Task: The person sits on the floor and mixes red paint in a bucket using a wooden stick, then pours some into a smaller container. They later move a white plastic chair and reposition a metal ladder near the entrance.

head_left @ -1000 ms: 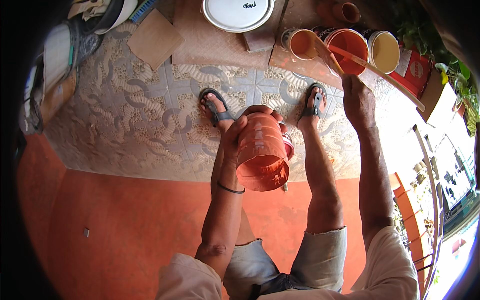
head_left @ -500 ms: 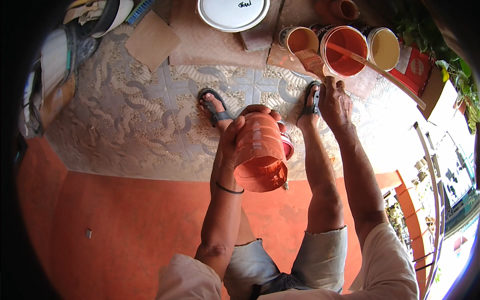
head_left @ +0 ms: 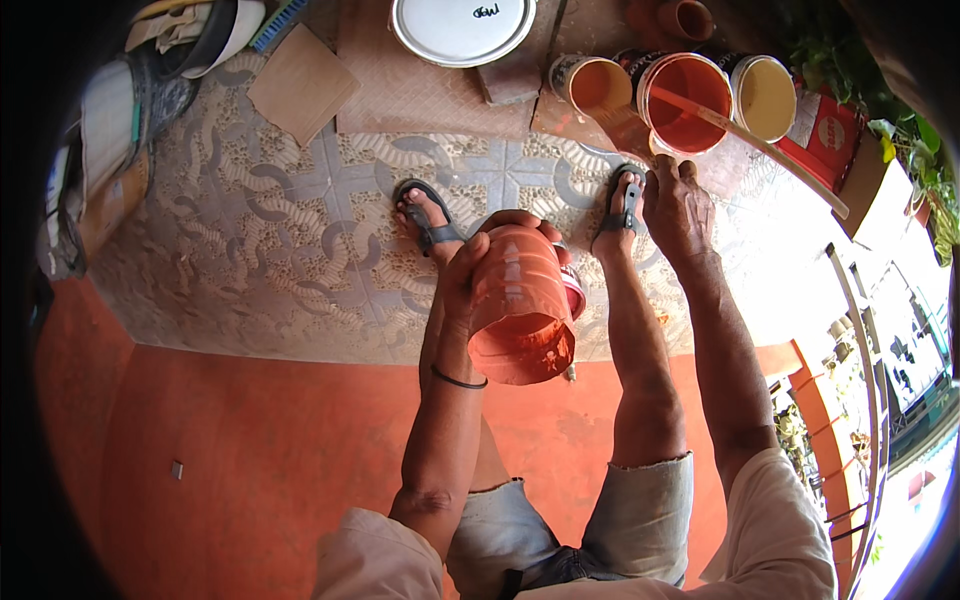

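My left hand (head_left: 468,262) grips a cut plastic container (head_left: 519,305) coated in orange paint, open end toward me. A smaller red container (head_left: 573,290) shows partly behind it. My right hand (head_left: 680,205) is closed on a paintbrush (head_left: 628,130), whose orange-stained bristles point toward a small bucket of orange paint (head_left: 598,86). Beside that stand a red paint bucket (head_left: 678,85) with a long stick (head_left: 775,156) across it and a cream paint bucket (head_left: 765,98).
A white-lidded bucket (head_left: 462,25), a cardboard piece (head_left: 300,82), a blue brush (head_left: 278,22) and a clay pot (head_left: 688,20) lie along the back. Piled items (head_left: 120,150) stand left. Plants (head_left: 915,150) and a red box (head_left: 830,140) are right. My sandalled feet (head_left: 425,215) rest on patterned tiles (head_left: 270,230).
My right hand with the paintbrush has moved left and lower in the picture, the bristles swinging toward the small bucket. My left hand with the container has shifted only slightly.
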A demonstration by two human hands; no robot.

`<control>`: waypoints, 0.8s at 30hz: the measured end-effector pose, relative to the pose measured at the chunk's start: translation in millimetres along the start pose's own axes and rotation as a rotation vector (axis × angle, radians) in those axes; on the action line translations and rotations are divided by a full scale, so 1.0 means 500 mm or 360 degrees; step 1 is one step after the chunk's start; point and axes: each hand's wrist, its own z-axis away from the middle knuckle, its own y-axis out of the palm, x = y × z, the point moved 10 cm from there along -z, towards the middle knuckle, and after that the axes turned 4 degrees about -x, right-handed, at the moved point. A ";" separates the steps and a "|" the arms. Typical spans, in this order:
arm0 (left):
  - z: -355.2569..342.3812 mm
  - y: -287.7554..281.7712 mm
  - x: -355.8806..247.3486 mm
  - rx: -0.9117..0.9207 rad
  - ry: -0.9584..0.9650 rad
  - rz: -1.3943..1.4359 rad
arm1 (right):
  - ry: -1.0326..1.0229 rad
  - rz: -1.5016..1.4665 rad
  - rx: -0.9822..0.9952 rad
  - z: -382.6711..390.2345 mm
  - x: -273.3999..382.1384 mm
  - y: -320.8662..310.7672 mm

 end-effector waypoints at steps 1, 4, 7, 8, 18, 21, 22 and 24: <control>0.001 -0.001 0.000 -0.0026 0.0007 0.0007 | -0.0008 -0.0006 -0.0008 -0.002 0.002 -0.003; 0.002 -0.003 -0.001 -0.0058 0.0011 0.0016 | 0.0005 0.0004 0.0007 -0.004 0.004 -0.010; -0.003 -0.001 -0.003 0.0038 0.0002 -0.0006 | 0.0060 0.0063 0.0075 0.000 -0.005 -0.008; -0.006 -0.004 -0.005 0.0065 0.0000 -0.0021 | 0.0077 0.0067 0.0088 0.003 -0.009 -0.008; -0.050 -0.067 -0.008 0.0115 -0.0171 0.0336 | 0.0495 -0.1148 0.0045 0.074 -0.053 -0.034; -0.082 -0.121 0.001 -0.0096 -0.0173 0.0591 | 0.1065 -0.2138 0.0329 0.132 -0.033 0.010; -0.096 -0.131 -0.001 -0.0050 -0.0196 0.0576 | 0.1041 -0.2473 0.0341 0.133 -0.005 0.009; -0.139 -0.141 -0.009 0.0173 -0.0254 0.0535 | 0.0959 -0.2792 0.0463 0.132 0.045 0.011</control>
